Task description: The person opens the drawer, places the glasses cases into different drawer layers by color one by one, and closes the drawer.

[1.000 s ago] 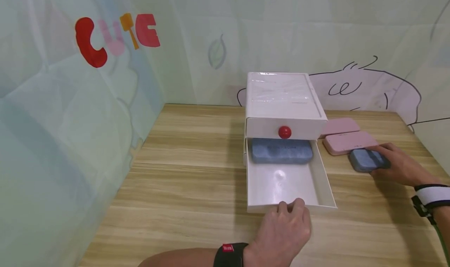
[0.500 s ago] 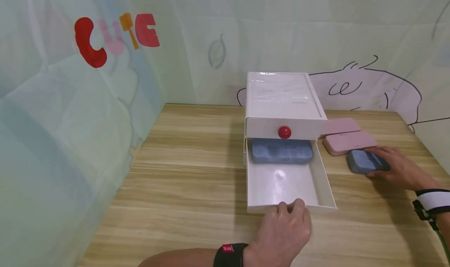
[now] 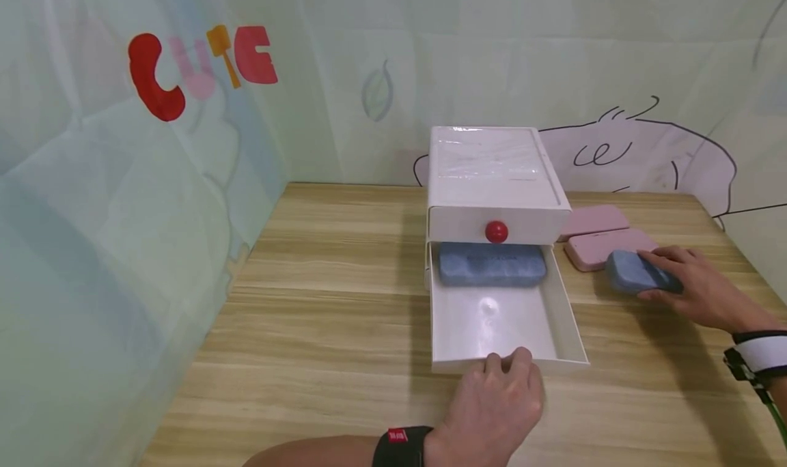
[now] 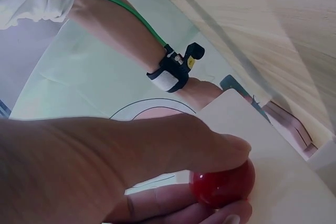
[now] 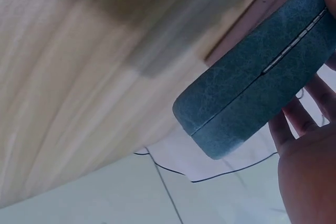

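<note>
My left hand (image 3: 494, 405) is at the front of the pulled-out lower drawer (image 3: 455, 330) of a small white drawer box (image 3: 486, 166). In the left wrist view its thumb and fingers pinch the drawer's round red knob (image 4: 223, 184). A blue glasses case (image 3: 494, 265) lies at the back of this drawer. To the right, my right hand (image 3: 701, 289) grips a second blue glasses case (image 3: 630, 272) by one end, tilted and raised over the table. The right wrist view shows the hinge along the edge of this held case (image 5: 252, 77).
Two pink glasses cases, the nearer one (image 3: 605, 247) and the farther one (image 3: 593, 220), lie right of the drawer box. The upper drawer is closed, with its own red knob (image 3: 496, 232). A printed cloth (image 3: 344, 112) hangs behind and left of the wooden table (image 3: 332, 303).
My right hand has lifted the blue glasses case off the table, tilting it and overlapping the nearer pink case. The left hand and drawer have stayed in place.
</note>
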Action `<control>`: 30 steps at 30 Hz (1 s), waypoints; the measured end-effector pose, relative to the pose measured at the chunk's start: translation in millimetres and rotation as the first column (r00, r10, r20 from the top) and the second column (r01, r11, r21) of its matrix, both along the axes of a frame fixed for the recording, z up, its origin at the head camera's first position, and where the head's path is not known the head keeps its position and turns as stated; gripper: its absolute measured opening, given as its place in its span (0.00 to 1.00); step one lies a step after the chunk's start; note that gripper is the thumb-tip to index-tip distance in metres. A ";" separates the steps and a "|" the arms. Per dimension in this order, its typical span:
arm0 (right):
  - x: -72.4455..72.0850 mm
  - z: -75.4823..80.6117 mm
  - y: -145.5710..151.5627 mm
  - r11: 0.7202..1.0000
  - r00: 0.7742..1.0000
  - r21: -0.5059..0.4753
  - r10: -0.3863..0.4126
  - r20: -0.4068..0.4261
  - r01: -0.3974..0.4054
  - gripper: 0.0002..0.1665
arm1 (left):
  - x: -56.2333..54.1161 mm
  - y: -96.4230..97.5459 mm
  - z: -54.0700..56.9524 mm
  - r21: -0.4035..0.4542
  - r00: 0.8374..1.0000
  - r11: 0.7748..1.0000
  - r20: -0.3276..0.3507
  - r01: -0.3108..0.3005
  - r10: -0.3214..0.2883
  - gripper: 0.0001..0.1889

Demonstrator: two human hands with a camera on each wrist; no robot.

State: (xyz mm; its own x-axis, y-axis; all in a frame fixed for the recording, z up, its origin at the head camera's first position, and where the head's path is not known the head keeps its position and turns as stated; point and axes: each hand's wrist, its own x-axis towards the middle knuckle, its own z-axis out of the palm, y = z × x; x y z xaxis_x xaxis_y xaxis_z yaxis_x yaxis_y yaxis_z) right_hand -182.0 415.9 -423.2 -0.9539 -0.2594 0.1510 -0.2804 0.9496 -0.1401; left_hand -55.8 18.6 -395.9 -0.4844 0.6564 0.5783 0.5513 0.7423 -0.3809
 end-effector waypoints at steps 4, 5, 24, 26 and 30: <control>3.1 4.5 -6.5 1.000 0.999 0.003 0.010 -0.052 -0.010 0.46 | 0.4 -0.1 -0.1 0.003 1.000 1.000 0.007 0.004 -0.004 0.28; 3.7 5.4 -7.8 1.000 0.997 0.007 0.016 -0.070 -0.015 0.46 | 0.6 -0.1 -0.2 0.006 1.000 1.000 0.006 0.002 -0.002 0.28; 25.7 50.0 -57.4 0.993 0.966 -0.032 0.101 -0.237 -0.112 0.47 | 0.9 0.2 -0.4 0.005 1.000 1.000 -0.005 -0.004 0.004 0.26; 28.9 56.4 -65.2 0.992 0.963 -0.024 0.115 -0.243 -0.124 0.48 | 1.0 -0.1 -0.3 0.002 1.000 1.000 -0.002 -0.003 0.003 0.26; 33.1 66.7 -79.6 0.988 0.955 -0.001 0.149 -0.256 -0.154 0.50 | 1.0 -0.1 -0.5 0.002 1.000 1.000 0.001 -0.004 0.004 0.27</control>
State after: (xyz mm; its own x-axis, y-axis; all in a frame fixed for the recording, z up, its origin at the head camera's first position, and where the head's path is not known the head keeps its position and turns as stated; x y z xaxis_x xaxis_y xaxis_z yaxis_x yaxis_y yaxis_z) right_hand -148.8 336.3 -356.5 -0.8329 -0.3920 0.3906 -0.4497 0.8908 -0.0649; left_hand -54.8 18.5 -396.4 -0.4880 0.6529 0.5793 0.5484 0.7457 -0.3785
